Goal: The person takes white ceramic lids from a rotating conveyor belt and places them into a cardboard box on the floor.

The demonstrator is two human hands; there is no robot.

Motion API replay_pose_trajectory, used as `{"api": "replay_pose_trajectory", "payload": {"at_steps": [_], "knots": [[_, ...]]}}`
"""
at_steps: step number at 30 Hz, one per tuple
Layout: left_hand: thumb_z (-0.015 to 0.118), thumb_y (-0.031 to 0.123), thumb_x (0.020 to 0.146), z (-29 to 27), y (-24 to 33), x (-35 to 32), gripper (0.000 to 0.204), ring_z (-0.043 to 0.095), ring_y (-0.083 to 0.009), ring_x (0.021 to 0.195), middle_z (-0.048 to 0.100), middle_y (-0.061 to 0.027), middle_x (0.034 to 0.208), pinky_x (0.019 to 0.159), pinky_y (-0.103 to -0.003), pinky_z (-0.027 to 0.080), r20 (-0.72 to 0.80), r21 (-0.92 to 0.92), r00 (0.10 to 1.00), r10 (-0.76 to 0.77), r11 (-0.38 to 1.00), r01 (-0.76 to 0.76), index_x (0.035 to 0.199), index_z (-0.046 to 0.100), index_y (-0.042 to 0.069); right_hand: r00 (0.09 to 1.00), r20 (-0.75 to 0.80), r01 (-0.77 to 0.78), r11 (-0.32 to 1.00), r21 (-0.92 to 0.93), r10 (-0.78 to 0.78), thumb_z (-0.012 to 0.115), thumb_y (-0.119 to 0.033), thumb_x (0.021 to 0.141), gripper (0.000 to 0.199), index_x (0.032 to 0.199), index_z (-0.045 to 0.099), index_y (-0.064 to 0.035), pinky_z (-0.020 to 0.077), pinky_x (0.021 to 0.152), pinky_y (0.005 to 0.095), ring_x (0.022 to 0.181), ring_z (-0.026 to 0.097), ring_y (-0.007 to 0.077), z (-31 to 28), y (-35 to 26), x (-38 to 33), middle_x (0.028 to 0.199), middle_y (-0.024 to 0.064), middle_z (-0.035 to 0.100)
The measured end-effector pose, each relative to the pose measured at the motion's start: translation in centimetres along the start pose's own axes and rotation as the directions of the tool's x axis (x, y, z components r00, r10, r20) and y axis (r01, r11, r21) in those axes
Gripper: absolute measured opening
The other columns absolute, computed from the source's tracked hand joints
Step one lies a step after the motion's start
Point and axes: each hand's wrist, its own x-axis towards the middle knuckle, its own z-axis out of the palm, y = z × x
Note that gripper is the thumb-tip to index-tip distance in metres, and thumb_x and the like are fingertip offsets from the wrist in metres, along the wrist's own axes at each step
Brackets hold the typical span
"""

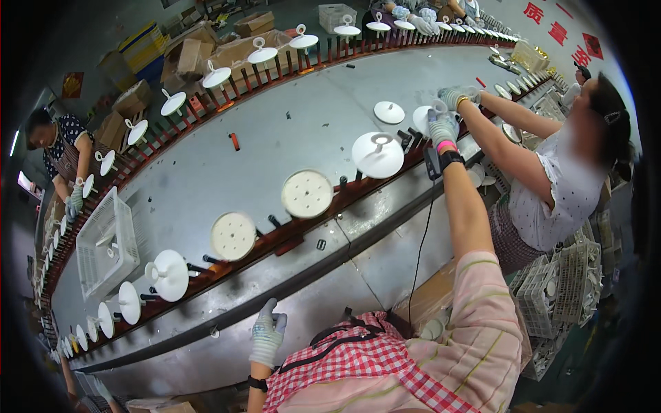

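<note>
My right hand (444,131), in a pale grip glove with a pink band at the wrist, reaches far right over the conveyor rail. Its fingers are closed at the ring handle of a white disc (421,118). Close beside it are a co-worker's gloved hands (458,98). Nearest on the rail to the left is a white disc with a ring handle (378,155). My left hand (267,339), also gloved, hangs over the metal ledge near my apron, index finger and thumb apart, holding nothing. Two cream discs with small holes (307,194) (233,236) sit along the rail.
A curved conveyor rail (289,241) with dark pegs loops around the grey metal table (275,144). A white plastic crate (107,241) stands inside the loop at left. A black cable (421,241) hangs below my right arm. Stacked baskets (558,289) stand right; another person (65,155) works at far left.
</note>
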Motion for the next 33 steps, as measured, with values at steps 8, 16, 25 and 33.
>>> {"api": "replay_pose_trajectory", "payload": {"at_steps": [8, 16, 25, 33], "knots": [[0.06, 0.022, 0.082, -5.3, -4.4, 0.7, 0.048, 0.065, -0.0268, 0.076, 0.063, -0.0186, 0.095, 0.071, -0.037, 0.051, 0.153, 0.052, 0.984, 0.09, 0.994, -0.099, 0.125, 0.048, 0.002, 0.891, -0.189, 0.454, 0.804, 0.384, -0.413, 0.052, -0.02, 0.081, 0.034, 0.112, 0.059, -0.0062, 0.0406, 0.094, 0.0435, 0.106, 0.053, 0.0365, 0.2, -6.3, -11.7, 0.114, 0.0196, 0.057], [0.057, 0.024, 0.084, -5.8, 0.0, 2.5, 0.044, 0.063, -0.0312, 0.087, 0.061, -0.0199, 0.104, 0.078, -0.038, 0.05, 0.3, 0.082, 0.927, 0.226, 0.962, -0.261, 0.122, 0.051, 0.001, 0.9, 0.32, 0.032, 0.778, 0.627, -0.295, 0.05, -0.025, 0.087, 0.039, 0.124, 0.051, -0.0114, 0.0456, 0.088, 0.0398, 0.105, 0.058, 0.0348, 0.0, -10.0, -11.4, 0.111, 0.0212, 0.06], [0.051, 0.018, 0.087, 2.6, 20.7, 17.2, 0.032, 0.055, -0.037, 0.103, 0.055, -0.0201, 0.114, 0.088, -0.043, 0.044, -0.141, -0.133, 0.706, 0.694, 0.693, -0.708, 0.114, 0.053, 0.002, 0.831, 0.444, 0.05, 0.84, 0.54, -0.334, 0.068, -0.034, 0.071, 0.04, 0.102, 0.066, -0.0077, 0.0482, 0.075, 0.0359, 0.083, 0.064, 0.0277, 0.8, -13.2, -10.7, 0.087, 0.0178, 0.066], [0.05, 0.035, 0.087, 9.4, 21.1, 32.5, 0.047, 0.056, -0.0386, 0.104, 0.058, -0.0217, 0.115, 0.091, -0.043, 0.045, 0.029, -0.059, 0.984, 0.178, 0.983, -0.176, 0.118, 0.052, 0.0, 0.698, 0.414, 0.509, 0.812, 0.286, -0.584, 0.049, -0.032, 0.087, 0.037, 0.12, 0.057, -0.0175, 0.0469, 0.088, 0.0373, 0.105, 0.057, 0.0339, 3.8, -15.2, -13.4, 0.116, 0.0185, 0.059]]}}
